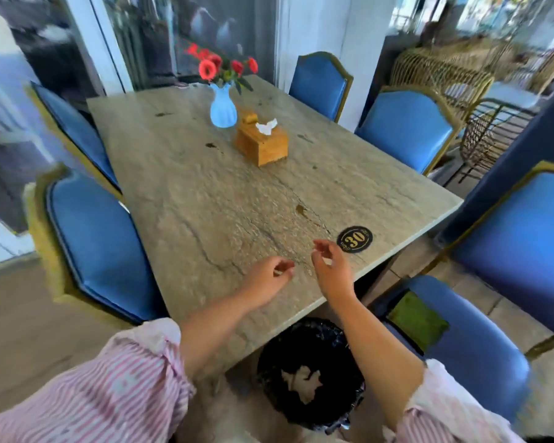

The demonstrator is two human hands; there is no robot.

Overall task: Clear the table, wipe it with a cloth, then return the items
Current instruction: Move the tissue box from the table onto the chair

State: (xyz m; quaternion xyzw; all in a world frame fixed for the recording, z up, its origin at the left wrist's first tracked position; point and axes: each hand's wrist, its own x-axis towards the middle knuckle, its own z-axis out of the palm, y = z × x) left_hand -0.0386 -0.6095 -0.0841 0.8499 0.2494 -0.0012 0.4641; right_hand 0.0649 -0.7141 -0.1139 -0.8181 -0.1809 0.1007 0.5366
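A grey stone table [205, 193] carries a light blue vase [223, 107] of red flowers at its far end. Beside the vase stands a wooden tissue box [263, 142] with a white tissue poking out. Brown stains mark the top, one near the front right [301, 209]. A folded green cloth [418, 319] lies on the blue chair seat at the right. My left hand [267, 279] and my right hand [328, 265] hover over the table's near edge, fingers loosely curled and empty, far from the vase and box.
Blue padded chairs [96, 251] stand along both long sides of the table. A black lined bin [311, 375] with a crumpled tissue inside sits under the near edge. A round "30" sticker [354, 239] lies by my right hand. Wicker chairs [442, 71] stand at the back right.
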